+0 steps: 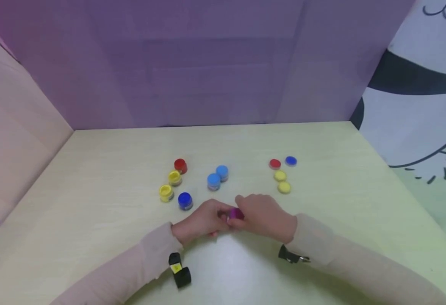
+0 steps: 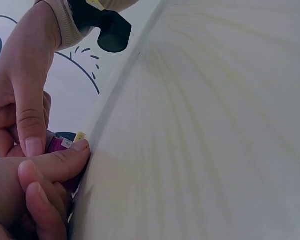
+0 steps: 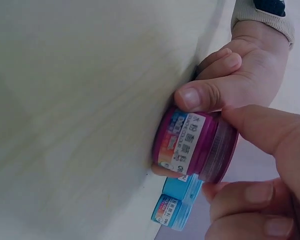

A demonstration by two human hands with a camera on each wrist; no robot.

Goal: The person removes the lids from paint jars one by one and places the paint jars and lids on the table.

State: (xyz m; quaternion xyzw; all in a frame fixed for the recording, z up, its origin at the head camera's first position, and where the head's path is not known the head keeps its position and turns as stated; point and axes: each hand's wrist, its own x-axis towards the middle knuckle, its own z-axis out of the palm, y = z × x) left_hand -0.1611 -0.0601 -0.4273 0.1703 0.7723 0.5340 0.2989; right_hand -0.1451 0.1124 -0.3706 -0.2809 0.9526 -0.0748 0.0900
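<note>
A purple gouache paint jar (image 3: pixel 182 142) is held between both hands, just above the near middle of the table. My left hand (image 1: pixel 205 216) grips the body of the jar, its thumb lying along the labelled side in the right wrist view. With thumb and fingers my right hand (image 1: pixel 266 214) pinches the jar's lid (image 3: pixel 221 152), which sits on the jar. Beyond the left hand stands a dark blue jar (image 1: pixel 185 201). Two light blue jars (image 1: pixel 213 182) touch each other behind the hands.
Farther left stand a red jar (image 1: pixel 181 166) and two yellow jars (image 1: pixel 166 192). Right of the middle lie a red lid (image 1: pixel 275 164), a blue lid (image 1: pixel 291 161) and two yellow lids (image 1: pixel 284 187). A purple panel (image 1: pixel 223 67) rises behind the table (image 1: pixel 360 203).
</note>
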